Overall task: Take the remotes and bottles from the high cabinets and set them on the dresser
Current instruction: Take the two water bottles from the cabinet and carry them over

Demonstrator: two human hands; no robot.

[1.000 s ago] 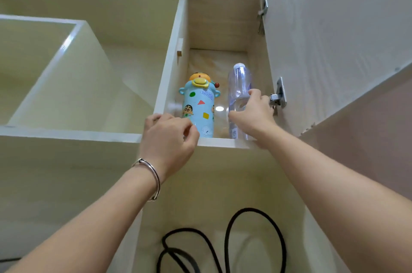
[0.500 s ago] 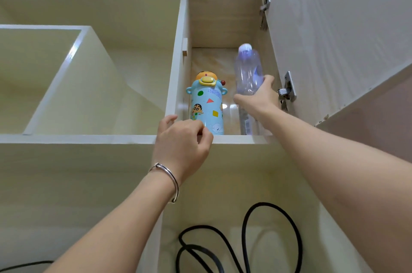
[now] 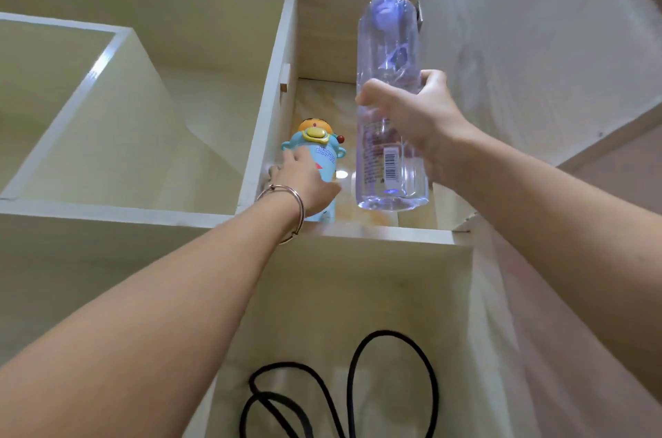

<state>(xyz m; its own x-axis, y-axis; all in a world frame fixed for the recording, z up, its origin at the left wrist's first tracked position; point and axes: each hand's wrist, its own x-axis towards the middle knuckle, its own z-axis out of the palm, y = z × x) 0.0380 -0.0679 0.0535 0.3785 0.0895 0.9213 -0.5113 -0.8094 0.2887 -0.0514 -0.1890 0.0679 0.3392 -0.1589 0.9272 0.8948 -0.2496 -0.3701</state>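
A tall clear plastic bottle [image 3: 388, 43] with a pale purple cap and a barcode label is held upright in the air in front of the high cabinet compartment, its base just above the shelf's front edge [image 3: 394, 234]. My right hand [image 3: 419, 115] is wrapped around its middle. A light blue cartoon bottle [image 3: 324, 151] with a yellow and orange character lid stands on the shelf to the left. My left hand [image 3: 304, 183], with a thin bangle on the wrist, is curled around its lower body. No remotes are visible.
The cabinet door [image 3: 537, 43] stands open on the right. A vertical divider [image 3: 268, 108] separates this compartment from a wide open one [image 3: 107, 115] on the left. A black cable [image 3: 358, 384] loops in the compartment below.
My right hand has lifted the clear bottle up and out toward me. My left hand has left the shelf edge and reached in around the blue cartoon bottle.
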